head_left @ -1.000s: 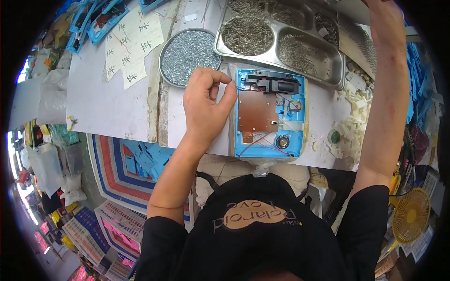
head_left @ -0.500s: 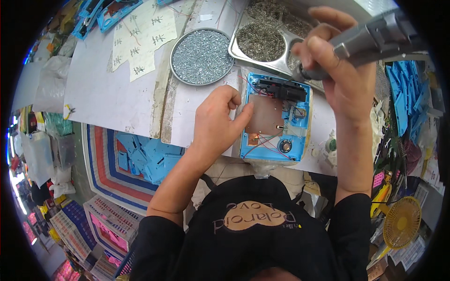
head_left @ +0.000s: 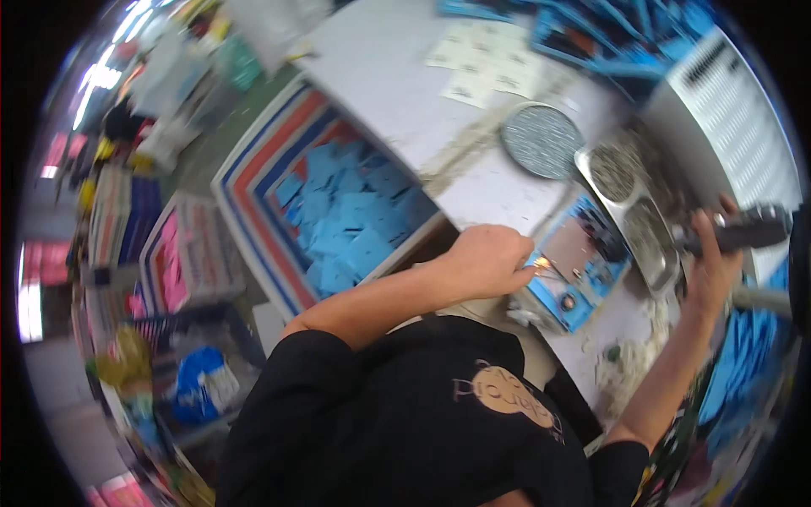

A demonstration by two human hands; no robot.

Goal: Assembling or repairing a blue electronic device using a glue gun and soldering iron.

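My right hand (head_left: 714, 275) is wrapped round a grey power screwdriver (head_left: 743, 230), held to the right of the metal tray. On the table lies an open blue plastic housing (head_left: 547, 297) with a brown circuit board (head_left: 564, 251), a black part (head_left: 606, 241), thin wires and a small round speaker (head_left: 568, 302) inside. My left hand (head_left: 490, 260) rests at the left edge of this housing. Its fingers are curled in, with the thumb toward the rim; whatever they may hold is hidden.
A round dish of small screws (head_left: 542, 141) stands beyond the housing, beside a metal tray (head_left: 628, 204) of small metal parts. A striped box (head_left: 253, 190) at left holds blue panels (head_left: 351, 215). More blue parts lie at the far edge (head_left: 608, 38) and right (head_left: 739, 359).
The view has turned and shifted left, showing more of the striped box. My right hand has drawn the screwdriver away from the housing to the right. My left hand stays by the housing, fingers curled.
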